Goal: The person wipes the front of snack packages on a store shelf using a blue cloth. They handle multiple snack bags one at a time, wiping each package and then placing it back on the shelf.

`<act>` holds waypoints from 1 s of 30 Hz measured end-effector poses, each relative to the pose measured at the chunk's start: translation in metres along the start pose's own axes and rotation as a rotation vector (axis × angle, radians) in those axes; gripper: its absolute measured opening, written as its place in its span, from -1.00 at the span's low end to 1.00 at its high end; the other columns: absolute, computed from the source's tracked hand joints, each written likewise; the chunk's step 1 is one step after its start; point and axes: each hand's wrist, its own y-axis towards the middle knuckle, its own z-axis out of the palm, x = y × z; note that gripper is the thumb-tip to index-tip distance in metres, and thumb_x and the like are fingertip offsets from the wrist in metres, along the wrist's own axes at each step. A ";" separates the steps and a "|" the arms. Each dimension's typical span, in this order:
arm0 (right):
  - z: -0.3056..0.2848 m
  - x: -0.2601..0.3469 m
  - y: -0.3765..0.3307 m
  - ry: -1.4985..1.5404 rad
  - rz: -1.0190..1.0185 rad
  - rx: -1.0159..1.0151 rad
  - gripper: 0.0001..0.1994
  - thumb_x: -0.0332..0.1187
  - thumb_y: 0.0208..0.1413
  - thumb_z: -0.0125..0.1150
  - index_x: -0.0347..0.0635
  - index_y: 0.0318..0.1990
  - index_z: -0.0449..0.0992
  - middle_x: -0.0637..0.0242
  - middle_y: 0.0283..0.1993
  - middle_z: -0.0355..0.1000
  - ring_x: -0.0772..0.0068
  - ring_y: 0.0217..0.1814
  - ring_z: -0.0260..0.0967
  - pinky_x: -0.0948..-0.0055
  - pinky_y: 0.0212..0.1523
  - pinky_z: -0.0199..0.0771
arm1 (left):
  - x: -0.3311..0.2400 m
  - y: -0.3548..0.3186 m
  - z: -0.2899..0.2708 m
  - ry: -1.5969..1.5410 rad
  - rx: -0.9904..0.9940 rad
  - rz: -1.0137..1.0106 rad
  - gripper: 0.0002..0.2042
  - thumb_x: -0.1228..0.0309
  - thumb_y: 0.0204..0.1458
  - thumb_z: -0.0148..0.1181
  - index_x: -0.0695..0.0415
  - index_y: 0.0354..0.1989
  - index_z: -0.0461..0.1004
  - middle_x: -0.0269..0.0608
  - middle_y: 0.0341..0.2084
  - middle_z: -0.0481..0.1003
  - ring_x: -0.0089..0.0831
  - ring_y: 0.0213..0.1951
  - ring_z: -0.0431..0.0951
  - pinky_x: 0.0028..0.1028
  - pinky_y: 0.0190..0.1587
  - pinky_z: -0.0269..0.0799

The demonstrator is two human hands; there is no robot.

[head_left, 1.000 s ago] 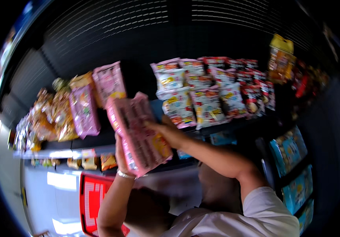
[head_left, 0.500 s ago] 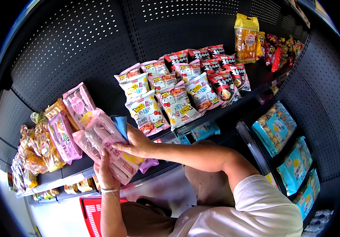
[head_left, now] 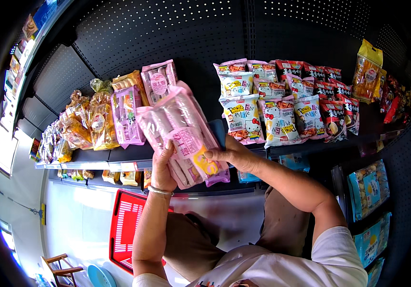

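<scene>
Both my hands hold a stack of pink snack packs point(head_left: 179, 126) in clear wrap, tilted in front of a black shelf point(head_left: 95, 155). My left hand point(head_left: 162, 167) grips the stack's lower left edge, a bracelet at the wrist. My right hand point(head_left: 231, 155) presses the lower right side, thumb on top. Another pink pack point(head_left: 158, 81) of the same kind stands on the shelf just behind the stack.
Purple and yellow snack bags point(head_left: 105, 115) fill the shelf to the left. White and red cartoon-printed bags point(head_left: 282, 105) sit to the right, with a tall yellow bag point(head_left: 368, 71) farther right. A red shopping basket point(head_left: 126, 229) rests on the floor. Blue packs point(head_left: 370, 184) line lower right shelves.
The view has swung so the shelf sits more level and nearer. The pink stack has moved up and to the centre, still gripped by both hands.
</scene>
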 end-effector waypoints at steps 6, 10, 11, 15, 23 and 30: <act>-0.002 -0.018 0.005 0.061 -0.095 -0.248 -0.58 -0.29 0.07 0.38 -0.26 0.05 0.47 0.29 -0.13 0.53 0.53 -0.09 0.47 0.45 -0.06 0.47 | 0.009 0.007 0.014 0.668 -0.307 0.242 -0.54 0.22 0.21 0.19 0.22 0.18 0.30 -0.24 -0.12 0.51 -0.49 -0.07 0.47 -0.49 0.04 0.34; -0.001 -0.019 0.008 -0.330 -0.400 -0.426 -0.55 -0.18 0.01 0.43 -0.31 -0.07 0.46 0.20 -0.19 0.56 0.35 -0.19 0.52 0.33 -0.12 0.50 | 0.015 0.006 0.021 0.627 -0.292 0.410 -0.37 0.19 0.21 0.19 0.26 0.32 0.10 -0.10 0.10 0.36 -0.43 0.07 0.37 -0.42 0.14 0.25; 0.002 -0.022 0.008 -0.469 -0.477 -0.450 -0.49 -0.14 -0.01 0.44 -0.32 -0.04 0.43 0.11 -0.21 0.55 0.12 -0.16 0.54 0.25 -0.12 0.50 | 0.015 0.001 0.033 0.567 -0.232 0.422 -0.33 0.17 0.21 0.17 0.26 0.36 0.04 -0.07 0.17 0.31 -0.41 0.12 0.34 -0.40 0.17 0.23; 0.024 -0.031 0.000 -0.598 -0.504 -0.311 -0.33 -0.16 0.09 0.34 -0.36 0.24 0.23 -0.17 0.19 0.31 -0.18 0.22 0.31 0.13 0.22 0.30 | 0.020 0.007 0.039 0.480 0.058 0.415 -0.23 -0.01 0.22 0.09 0.13 0.45 -0.09 -0.12 0.33 0.17 -0.27 0.36 0.14 -0.25 0.38 0.00; 0.032 -0.013 -0.002 -0.778 -0.615 -0.313 -0.26 0.01 0.28 0.01 -0.31 0.42 -0.01 -0.16 0.49 -0.14 -0.23 0.50 -0.12 0.06 0.43 -0.07 | 0.042 0.001 0.018 0.030 0.149 -0.014 -0.32 -0.16 0.26 -0.18 0.00 0.44 0.02 -0.20 0.36 0.18 -0.22 0.34 0.22 -0.15 0.39 0.10; -0.013 -0.026 0.026 -0.448 -0.357 -0.391 -0.38 -0.02 0.32 0.01 -0.35 0.32 0.17 -0.04 0.24 0.30 0.05 0.27 0.28 0.26 0.31 0.20 | 0.034 -0.006 0.032 -0.238 0.156 -0.210 -0.30 -0.14 0.19 0.02 0.05 0.37 0.13 -0.13 0.25 0.32 -0.15 0.24 0.35 -0.12 0.30 0.24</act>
